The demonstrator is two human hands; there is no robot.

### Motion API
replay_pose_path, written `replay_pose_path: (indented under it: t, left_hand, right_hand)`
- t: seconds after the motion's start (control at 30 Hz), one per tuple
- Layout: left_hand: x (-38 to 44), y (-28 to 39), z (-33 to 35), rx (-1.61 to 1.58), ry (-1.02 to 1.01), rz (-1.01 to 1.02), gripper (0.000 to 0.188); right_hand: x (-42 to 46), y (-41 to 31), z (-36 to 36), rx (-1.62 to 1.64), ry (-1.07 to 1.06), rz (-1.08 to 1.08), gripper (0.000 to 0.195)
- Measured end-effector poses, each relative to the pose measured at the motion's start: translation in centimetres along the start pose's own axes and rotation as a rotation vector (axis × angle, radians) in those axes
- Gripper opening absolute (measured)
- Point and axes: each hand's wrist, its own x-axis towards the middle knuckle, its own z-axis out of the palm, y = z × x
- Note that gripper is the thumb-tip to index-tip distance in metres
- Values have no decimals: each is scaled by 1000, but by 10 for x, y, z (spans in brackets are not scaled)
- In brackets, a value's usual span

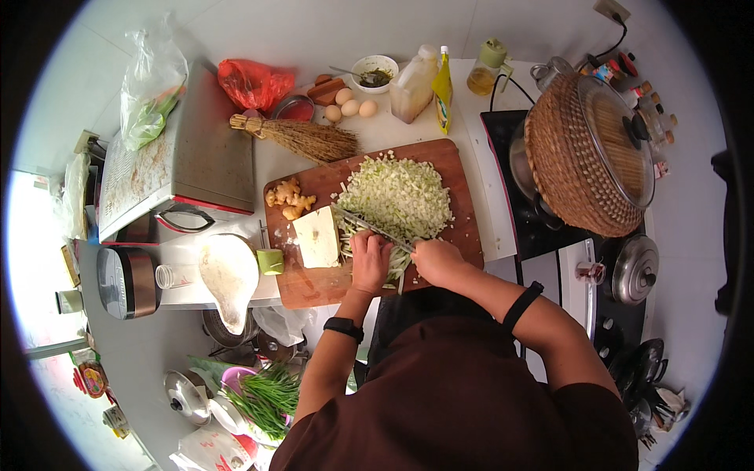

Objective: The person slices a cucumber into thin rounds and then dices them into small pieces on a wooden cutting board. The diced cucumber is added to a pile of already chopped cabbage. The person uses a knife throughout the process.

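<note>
On a wooden cutting board (312, 294), my right hand (437, 260) grips a kitchen knife (377, 228), its blade angled up to the left. My left hand (370, 262) rests just left of the handle, fingertips bent by the blade, over pale green vegetable strips (399, 264). Whether it pinches any strips is hidden. Beyond the blade lies a large heap of finely diced pale vegetable (397, 191). A block of tofu (317, 236) touches the board left of my left hand, with ginger root (290, 198) behind it.
A straw brush (306, 136) lies against the board's back edge. Behind it are eggs (350, 108), a bowl with a spoon (375, 73) and a plastic jug (414, 85). A woven-covered pot (580, 156) stands on the cooktop at right. A toaster oven (177, 153) stands left.
</note>
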Motion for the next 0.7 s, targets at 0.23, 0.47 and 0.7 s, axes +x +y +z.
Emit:
replay_pose_path:
  t: [0.23,0.47,0.7]
  left_hand:
    - [5,22,-24,-19,-56,47,47]
    - [-25,20,-22,255,-164,153,65]
    - [-10,6,-18,297,-6,162,58]
  right_hand:
    - [2,1,-12,28,30,44,30]
    - [4,5,-26,-2,42,11,31]
    - [3,7,-32,11,53,-16,31]
